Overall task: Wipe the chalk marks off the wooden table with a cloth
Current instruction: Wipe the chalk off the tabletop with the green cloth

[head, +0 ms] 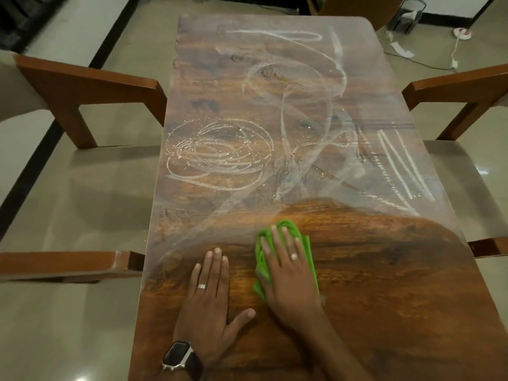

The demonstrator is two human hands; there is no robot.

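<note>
I see the right hand [288,273] pressing flat-fingered on the cloth [302,243], the left hand [210,303] flat on the table [384,284] near chalk [220,152].

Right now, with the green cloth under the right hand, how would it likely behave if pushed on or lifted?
The green cloth looks soft and floppy: it lies bunched in folds under the right hand, so it would probably droop if lifted. It likely slides easily, since the wooden table looks smooth and glossy.

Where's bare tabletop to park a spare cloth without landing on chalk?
Free: the wiped near-right stretch of the wooden table, right of the right hand pressing the green cloth. Narrow strip left of the flat left hand. Crowded: chalk marks cover the middle and far half.
</note>
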